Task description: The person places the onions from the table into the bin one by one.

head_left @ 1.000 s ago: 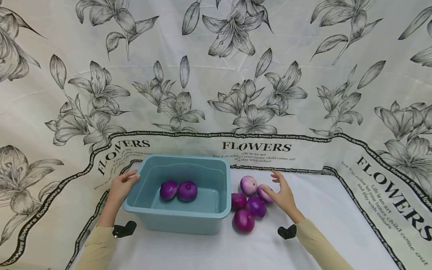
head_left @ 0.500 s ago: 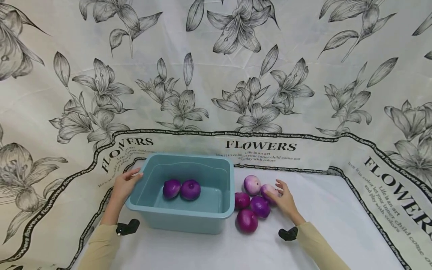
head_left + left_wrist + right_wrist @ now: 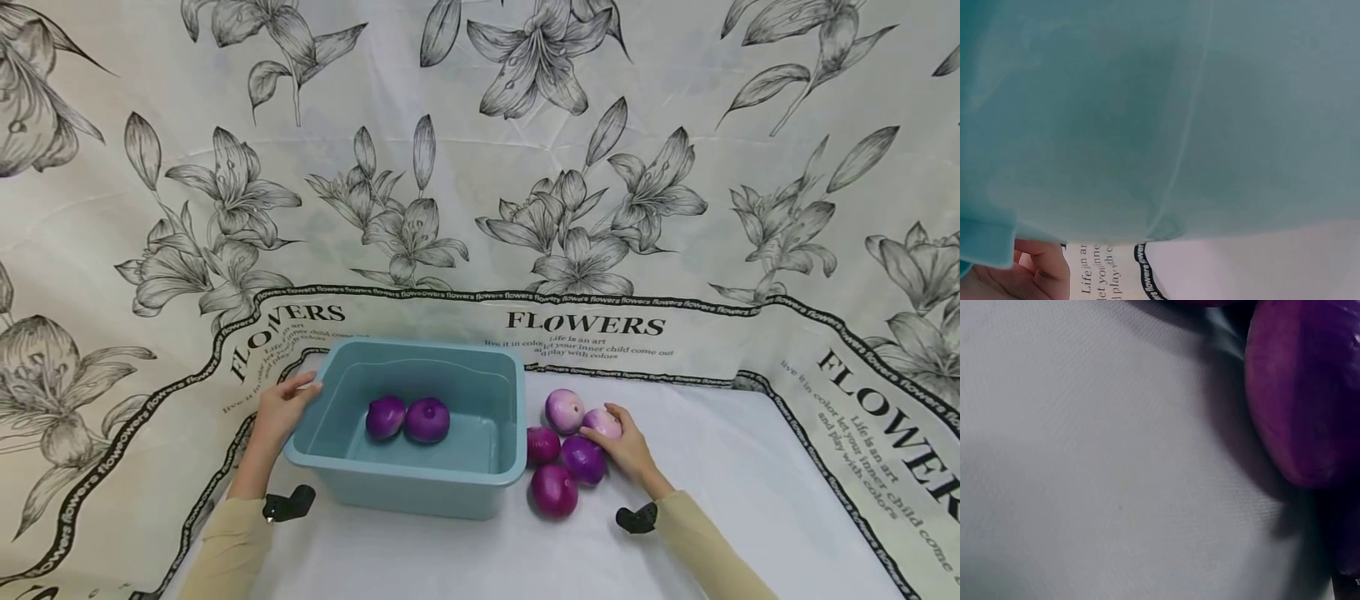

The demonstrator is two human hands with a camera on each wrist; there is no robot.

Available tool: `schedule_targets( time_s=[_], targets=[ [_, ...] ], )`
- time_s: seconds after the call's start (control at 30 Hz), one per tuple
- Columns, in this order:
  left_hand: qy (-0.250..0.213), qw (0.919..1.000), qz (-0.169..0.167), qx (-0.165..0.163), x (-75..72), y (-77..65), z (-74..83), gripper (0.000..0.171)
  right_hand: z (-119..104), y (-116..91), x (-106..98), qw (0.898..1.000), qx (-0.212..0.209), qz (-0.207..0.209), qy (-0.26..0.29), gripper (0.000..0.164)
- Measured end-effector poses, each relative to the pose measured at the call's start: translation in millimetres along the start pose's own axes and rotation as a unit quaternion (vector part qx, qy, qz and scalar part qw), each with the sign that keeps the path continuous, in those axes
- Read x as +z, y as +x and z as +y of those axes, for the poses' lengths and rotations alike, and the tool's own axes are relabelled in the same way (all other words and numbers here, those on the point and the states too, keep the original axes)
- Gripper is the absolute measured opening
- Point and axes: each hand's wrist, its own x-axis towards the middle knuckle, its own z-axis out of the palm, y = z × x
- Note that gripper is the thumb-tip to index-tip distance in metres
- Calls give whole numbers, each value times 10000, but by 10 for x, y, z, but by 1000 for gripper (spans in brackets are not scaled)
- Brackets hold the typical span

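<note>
A blue-green plastic tub (image 3: 405, 492) stands on the white cloth, with two purple onions, one (image 3: 386, 418) beside the other (image 3: 427, 419), inside it. My left hand (image 3: 281, 414) holds the tub's left rim; the left wrist view shows curled fingers (image 3: 1047, 265) under the rim. To the right of the tub, my right hand (image 3: 632, 446) grips a pale purple onion (image 3: 602, 422) between thumb and fingers. That onion sits at the right of a cluster. A darker purple onion (image 3: 583, 460) lies just below the right thumb and fills the right edge of the right wrist view (image 3: 1310, 394).
The cluster also has a pale onion (image 3: 564, 411) at the back, a magenta one (image 3: 542, 447) against the tub's right side and another (image 3: 554, 491) in front. A flower-printed cloth (image 3: 585, 358) rises behind the table and along both sides.
My right hand has come down onto the pale onion and its fingers have closed round it. The left hand stays at the tub's rim. The head view has shifted slightly.
</note>
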Motion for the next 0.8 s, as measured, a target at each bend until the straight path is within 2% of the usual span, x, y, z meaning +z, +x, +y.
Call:
schedule_targets(
  time_s=[0.37,0.8],
  targets=[
    [13,9999,-128,33,-20,32,-18,50,57,7,38,9994,-136,218,-244,78],
    [8,9999,-118,21,-35,13,1,49,53,43,4,9988,-235,115,-418,80]
  ],
)
